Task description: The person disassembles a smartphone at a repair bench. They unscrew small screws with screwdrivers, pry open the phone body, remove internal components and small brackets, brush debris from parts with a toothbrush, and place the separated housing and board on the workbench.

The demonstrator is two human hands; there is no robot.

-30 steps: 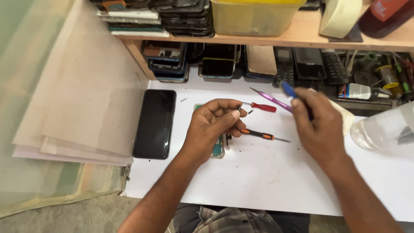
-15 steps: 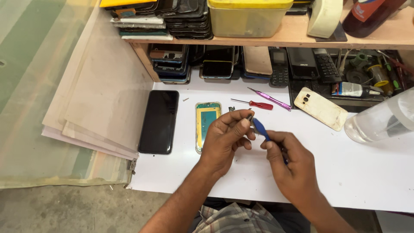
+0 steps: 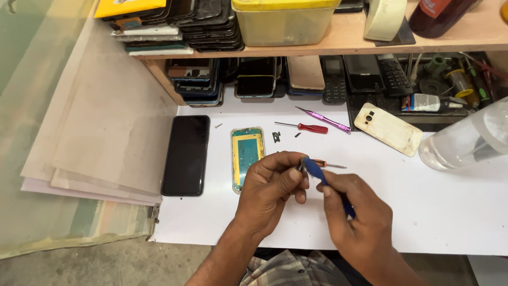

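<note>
Above the white worktop, both hands sit where they were half a second earlier, meeting just right of the opened phone frame; the layout on the bench is unchanged. One second earlier the hands were apart and the left one covered that frame. Left hand: fingers curled shut, pinching a small part at the fingertips; what the part is cannot be told. Right hand: closed on a blue-handled tool, tip touching the left fingertips. An orange-handled screwdriver lies just behind them.

Containers: a yellow-lidded translucent tub stands on the wooden shelf, contents not discernible. A clear plastic bottle lies on its side at the right edge, partly filled with clear liquid.
</note>
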